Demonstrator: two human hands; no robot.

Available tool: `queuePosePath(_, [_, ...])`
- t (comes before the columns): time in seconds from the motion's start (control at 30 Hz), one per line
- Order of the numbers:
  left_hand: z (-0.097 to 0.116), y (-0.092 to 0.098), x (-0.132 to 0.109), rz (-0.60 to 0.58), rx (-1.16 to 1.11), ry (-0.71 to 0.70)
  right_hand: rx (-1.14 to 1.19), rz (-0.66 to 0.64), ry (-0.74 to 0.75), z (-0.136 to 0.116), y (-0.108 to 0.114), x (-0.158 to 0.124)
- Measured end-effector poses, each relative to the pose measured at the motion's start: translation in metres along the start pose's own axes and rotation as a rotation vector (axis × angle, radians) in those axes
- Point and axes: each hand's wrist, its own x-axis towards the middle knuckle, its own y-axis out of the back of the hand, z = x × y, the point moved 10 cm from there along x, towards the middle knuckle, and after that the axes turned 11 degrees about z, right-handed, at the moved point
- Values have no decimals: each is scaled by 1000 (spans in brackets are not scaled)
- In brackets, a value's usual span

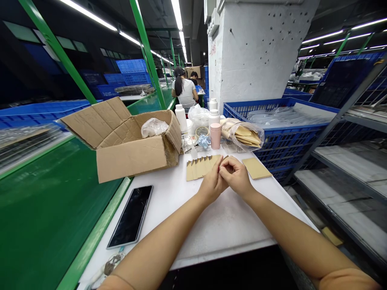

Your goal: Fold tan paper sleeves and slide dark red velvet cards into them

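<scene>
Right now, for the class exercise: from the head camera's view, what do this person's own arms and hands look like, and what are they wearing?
Both grips, the left hand and the right hand, are bare: no gloves, and no watch or bracelet shows. The forearms are uncovered, with no cables or markings. A short peach-orange left sleeve and right sleeve show at the lower edge of the view.

factory packing floor w/ long green conveyor (51, 209), blue plastic crates (281, 137), metal racks (347, 169) & co-worker (184, 90) at bench.
</scene>
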Motion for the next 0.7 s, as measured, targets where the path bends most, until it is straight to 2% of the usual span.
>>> queuePosePath(0.37, [0,4,2,66,-48,37,-100,43,18,2,5,3])
queuePosePath(0.7, [-4,3,3,76,-73,66,-78,7,45,-3,2,1])
